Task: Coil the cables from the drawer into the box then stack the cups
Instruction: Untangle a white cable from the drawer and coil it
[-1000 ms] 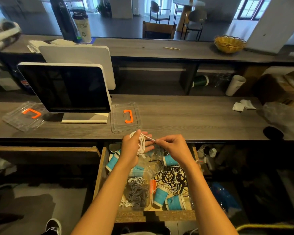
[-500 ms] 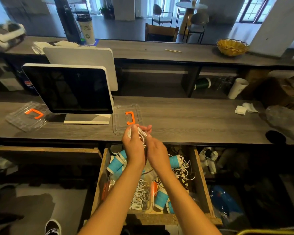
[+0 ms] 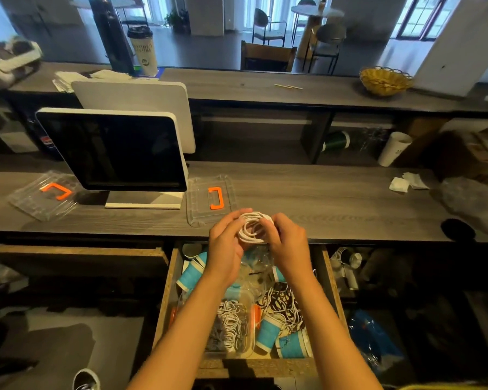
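Both hands hold one white cable coil (image 3: 254,228) above the back edge of the open drawer (image 3: 164,299), at the front lip of the bench (image 3: 321,204). The left hand (image 3: 226,243) has its grip curled round the coil's left side; the right hand (image 3: 289,243) pinches its right side, though its fingertips are hidden behind the loops. Inside the drawer, a clear box (image 3: 231,325) holds white and grey coils, partly covered by the left forearm. Right of the box lies a tangle of black and white cables (image 3: 282,302), with blue cups (image 3: 268,332) tipped around it. More cups toward the drawer's back are half hidden under the hands. Behind the drawer, a clear lid with an orange handle (image 3: 216,197) lies on the bench.
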A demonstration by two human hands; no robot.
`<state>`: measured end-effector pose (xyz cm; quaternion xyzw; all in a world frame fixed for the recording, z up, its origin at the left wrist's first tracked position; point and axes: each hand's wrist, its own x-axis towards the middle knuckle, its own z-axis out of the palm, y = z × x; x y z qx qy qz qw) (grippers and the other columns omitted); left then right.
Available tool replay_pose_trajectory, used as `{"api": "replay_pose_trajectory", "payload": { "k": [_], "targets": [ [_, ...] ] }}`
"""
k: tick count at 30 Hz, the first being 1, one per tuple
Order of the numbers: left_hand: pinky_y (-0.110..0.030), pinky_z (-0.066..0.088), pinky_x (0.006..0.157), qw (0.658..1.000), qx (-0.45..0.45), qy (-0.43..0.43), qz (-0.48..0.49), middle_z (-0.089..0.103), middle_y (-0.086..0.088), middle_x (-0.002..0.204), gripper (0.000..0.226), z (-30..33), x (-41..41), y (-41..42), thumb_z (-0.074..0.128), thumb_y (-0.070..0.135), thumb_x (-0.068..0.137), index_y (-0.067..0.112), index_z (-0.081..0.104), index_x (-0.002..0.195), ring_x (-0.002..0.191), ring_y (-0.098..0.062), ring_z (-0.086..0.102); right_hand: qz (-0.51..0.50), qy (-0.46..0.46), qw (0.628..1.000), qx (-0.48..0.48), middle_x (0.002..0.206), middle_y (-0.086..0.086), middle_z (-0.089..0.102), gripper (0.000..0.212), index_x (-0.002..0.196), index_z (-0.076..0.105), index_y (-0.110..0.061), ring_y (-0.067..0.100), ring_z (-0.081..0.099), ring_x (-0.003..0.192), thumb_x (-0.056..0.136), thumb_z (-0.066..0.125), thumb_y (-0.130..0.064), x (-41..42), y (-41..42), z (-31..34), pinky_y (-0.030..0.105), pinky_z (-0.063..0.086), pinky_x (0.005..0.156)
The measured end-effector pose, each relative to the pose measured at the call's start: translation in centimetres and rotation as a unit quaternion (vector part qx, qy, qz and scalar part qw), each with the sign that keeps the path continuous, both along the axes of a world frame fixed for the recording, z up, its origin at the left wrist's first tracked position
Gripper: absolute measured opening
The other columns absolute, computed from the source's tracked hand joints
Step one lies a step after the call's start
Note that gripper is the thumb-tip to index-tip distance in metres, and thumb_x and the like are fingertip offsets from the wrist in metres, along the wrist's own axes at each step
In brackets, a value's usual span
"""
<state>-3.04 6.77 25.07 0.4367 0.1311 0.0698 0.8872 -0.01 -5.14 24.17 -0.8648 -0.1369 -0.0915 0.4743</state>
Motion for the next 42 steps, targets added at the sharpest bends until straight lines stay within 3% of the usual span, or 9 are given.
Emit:
{"api": "replay_pose_trajectory", "payload": {
  "k": [6,9,12,17,22,26,34,38,42],
  "targets": [
    [-0.036,0.059,0.071,0.898,0.391,-0.018,-0.202,0.073,-0.008,0.095,0.032,0.8,0.5,2.5,0.044,0.038,0.104,0.019,0.070,0.106,0.082,-0.024,0.071,0.096,0.009,0.994,-0.049,0.066,0.004,0.060,0.031,0.077,0.056,-0.009,0.011,0.050,0.059,0.100,0.055,-0.029,0.6,-1.8,0.5,0.022,0.036,0.055],
    [-0.026,0.047,0.044,0.882,0.403,-0.002,-0.243,0.066,-0.015,0.070,0.035,0.9,0.2,2.5,0.037,0.036,0.107,0.016,0.064,0.094,0.048,-0.019,0.060,0.104,0.053,0.993,-0.008,0.063,0.003,0.058,0.030,0.076,0.060,-0.008,0.006,0.046,0.057,0.100,0.056,-0.025,0.7,-2.2,0.7,0.028,0.038,0.057],
    [-0.027,0.037,0.045,0.866,0.456,-0.023,-0.202,0.058,-0.009,0.061,0.039,0.0,0.1,2.4,0.039,0.039,0.106,0.017,0.055,0.077,0.039,-0.011,0.047,0.120,0.118,0.986,0.022,0.066,-0.009,0.056,0.027,0.076,0.061,-0.023,0.001,0.049,0.060,0.101,0.052,-0.024,0.6,-2.2,1.6,0.022,0.039,0.059],
    [-0.022,0.032,0.042,0.849,0.474,-0.035,-0.229,0.042,0.008,0.051,0.036,-0.1,-0.3,3.2,0.042,0.030,0.105,0.016,0.048,0.073,0.038,-0.004,0.039,0.162,0.185,0.969,0.029,0.093,-0.002,0.069,0.027,0.122,0.066,-0.027,0.006,0.065,0.082,0.096,0.060,-0.026,1.1,-5.4,4.5,0.018,0.052,0.075],
    [-0.017,0.030,0.038,0.873,0.421,-0.093,-0.228,0.047,-0.009,0.054,0.039,0.0,-0.7,3.0,0.048,0.037,0.102,0.012,0.054,0.072,0.037,-0.009,0.040,0.116,0.163,0.967,0.156,0.085,0.000,0.074,0.017,0.091,0.077,-0.018,0.008,0.067,0.082,0.087,0.069,-0.004,2.0,-5.2,4.1,0.023,0.051,0.078],
    [-0.020,0.034,0.041,0.910,0.403,-0.067,-0.071,0.050,-0.001,0.048,0.039,0.4,-0.1,3.1,0.054,0.032,0.097,0.016,0.056,0.062,0.037,-0.009,0.044,0.130,0.211,0.960,0.132,0.067,0.000,0.072,0.018,0.078,0.077,-0.020,0.010,0.065,0.061,0.092,0.066,-0.015,0.2,-2.2,0.4,0.024,0.050,0.062],
    [-0.030,0.040,0.050,0.812,0.574,0.072,0.074,0.050,0.002,0.048,0.049,-2.2,1.3,5.3,0.057,0.026,0.100,0.017,0.051,0.051,0.047,-0.017,0.051,0.278,-0.059,0.916,-0.283,0.080,-0.004,0.066,0.020,0.098,0.073,-0.023,0.015,0.056,0.077,0.097,0.055,-0.033,-1.4,0.3,0.1,0.037,0.048,0.063],
    [-0.041,0.057,0.058,0.805,0.581,0.116,0.000,0.063,-0.010,0.062,0.046,-2.3,1.8,5.7,0.055,0.035,0.100,0.007,0.065,0.065,0.058,-0.026,0.064,0.181,-0.183,0.937,-0.234,0.111,-0.003,0.065,0.024,0.102,0.073,-0.024,0.017,0.056,0.107,0.093,0.054,-0.036,-1.0,0.0,0.3,0.035,0.054,0.066],
    [-0.021,0.046,0.040,0.828,0.543,0.130,-0.058,0.056,-0.010,0.062,0.043,-1.1,1.4,4.9,0.054,0.033,0.101,0.006,0.060,0.068,0.053,-0.022,0.061,0.175,-0.099,0.970,-0.134,0.112,-0.005,0.073,0.033,0.108,0.073,-0.026,0.014,0.065,0.108,0.097,0.047,-0.042,-0.4,-0.2,-0.1,0.035,0.057,0.085]
  ]
}}
